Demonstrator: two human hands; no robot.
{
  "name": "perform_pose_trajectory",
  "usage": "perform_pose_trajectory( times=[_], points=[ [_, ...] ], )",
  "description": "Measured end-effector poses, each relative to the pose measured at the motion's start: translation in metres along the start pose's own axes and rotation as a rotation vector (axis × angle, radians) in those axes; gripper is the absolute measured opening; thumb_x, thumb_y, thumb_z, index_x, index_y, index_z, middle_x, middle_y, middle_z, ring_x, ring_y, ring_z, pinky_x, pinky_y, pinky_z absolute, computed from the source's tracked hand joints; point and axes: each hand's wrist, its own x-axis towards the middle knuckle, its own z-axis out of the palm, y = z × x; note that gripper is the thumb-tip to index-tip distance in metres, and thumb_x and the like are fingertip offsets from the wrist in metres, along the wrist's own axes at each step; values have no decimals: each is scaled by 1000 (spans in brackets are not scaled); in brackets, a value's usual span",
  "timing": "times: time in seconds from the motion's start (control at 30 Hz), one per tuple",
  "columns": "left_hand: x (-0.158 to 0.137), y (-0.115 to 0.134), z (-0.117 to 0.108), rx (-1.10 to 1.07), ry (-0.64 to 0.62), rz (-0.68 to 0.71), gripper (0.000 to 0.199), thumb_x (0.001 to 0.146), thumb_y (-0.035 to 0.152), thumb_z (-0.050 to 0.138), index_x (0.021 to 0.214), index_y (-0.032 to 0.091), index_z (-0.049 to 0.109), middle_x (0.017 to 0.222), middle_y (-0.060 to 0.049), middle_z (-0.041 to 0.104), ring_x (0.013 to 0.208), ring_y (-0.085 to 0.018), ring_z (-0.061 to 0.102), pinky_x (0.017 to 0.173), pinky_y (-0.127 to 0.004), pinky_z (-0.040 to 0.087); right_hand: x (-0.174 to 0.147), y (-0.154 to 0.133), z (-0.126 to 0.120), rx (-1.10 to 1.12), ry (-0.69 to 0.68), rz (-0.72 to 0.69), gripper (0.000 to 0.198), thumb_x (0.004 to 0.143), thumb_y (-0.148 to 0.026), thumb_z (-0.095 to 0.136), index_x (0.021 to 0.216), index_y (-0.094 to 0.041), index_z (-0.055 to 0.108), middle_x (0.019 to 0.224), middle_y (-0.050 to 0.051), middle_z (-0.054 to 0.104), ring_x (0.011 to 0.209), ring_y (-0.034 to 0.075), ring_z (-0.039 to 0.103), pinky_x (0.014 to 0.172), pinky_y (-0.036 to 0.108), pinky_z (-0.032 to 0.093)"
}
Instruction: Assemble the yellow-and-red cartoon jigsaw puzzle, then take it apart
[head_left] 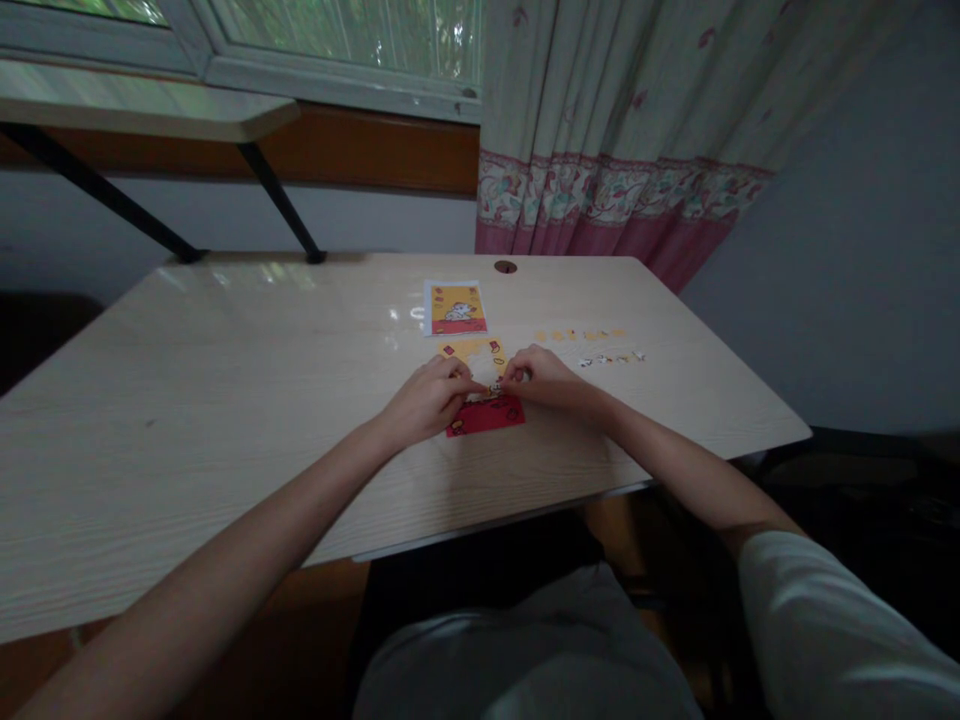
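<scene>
Mostly yel./red card (493, 412) w/ pale mid; L hand (433, 395), R hand (549, 376) pinched, hold unclear.

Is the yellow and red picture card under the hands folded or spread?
The card is spread flat: yellow top and red bottom both show on the desk.

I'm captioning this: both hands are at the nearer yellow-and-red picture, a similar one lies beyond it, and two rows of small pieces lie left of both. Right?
One slip: in the head view, the small pieces lie to the right, not the left. The left hand and right hand are at the nearer picture, with the similar picture beyond.
</scene>
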Motion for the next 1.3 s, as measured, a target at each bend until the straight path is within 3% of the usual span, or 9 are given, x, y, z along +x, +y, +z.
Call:
perform_pose_trajectory(
  times=[0.53,0.67,0.97,1.1,1.3],
  points=[
    [2,1,2,47,-15,-6,39,82,7,44,106,21,71,98,-9,59,92,-22,52,83,-39,45,0,5,0,-89,22,-72,10,75,-24,66,74,-15,69,71,3,61,72,14,50,72,27,35],
    [2,2,1,54,-15,-5,37,83,8,44,105,21,71,98,-9,60,92,-22,52,83,-39,45,-1,3,-5,-99,1,-152,10,77,-24,65,81,-16,71,74,3,62,74,14,52,76,27,35],
    [-6,-15,-21,108,28,-95,33,89,31,47,113,18,65,108,-11,58,100,-25,53,89,-44,43,-1,7,-7,-189,-85,-288,18,83,-29,62,95,-22,73,86,4,67,84,16,53,80,30,31],
    [-11,-23,-28,147,-36,-122,47,84,46,53,122,18,60,116,-13,56,103,-30,52,91,-47,40,-1,5,-9,-223,-115,-320,18,85,-29,60,96,-22,73,90,5,67,87,18,52,82,31,30],
    [-13,-27,-27,188,-117,-150,57,83,53,52,127,17,57,119,-15,55,105,-31,50,91,-46,39,1,-2,-11,-111,-126,-321,8,79,-19,63,84,-18,69,88,4,68,85,16,54,84,30,34]
  ],
)
